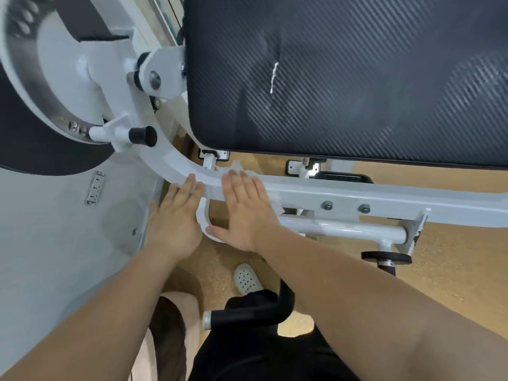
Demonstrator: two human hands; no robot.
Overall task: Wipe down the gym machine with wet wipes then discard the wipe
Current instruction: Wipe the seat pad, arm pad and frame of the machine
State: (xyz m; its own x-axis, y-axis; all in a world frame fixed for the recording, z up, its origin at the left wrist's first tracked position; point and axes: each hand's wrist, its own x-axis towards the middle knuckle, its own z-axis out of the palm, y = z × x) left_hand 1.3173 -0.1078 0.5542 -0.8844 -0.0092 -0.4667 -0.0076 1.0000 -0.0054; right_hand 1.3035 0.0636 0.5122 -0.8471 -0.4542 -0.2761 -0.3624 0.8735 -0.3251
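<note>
Right hand [244, 213]: flat, fingers spread, palm down on white frame bar [343, 193]; pressing wet wipe [237, 169], only its edge showing past fingertips.
Left hand [176, 215]: open, fingertips resting on curved bend of same bar, holding nothing.
Padded seat [343, 78]: just above bar, dark, with a white streak.
Floor [453, 270]: tan, below frame.
Progress: mid-wipe, by the look of it; rest of frame seemingly left; discarding not yet done.
</note>
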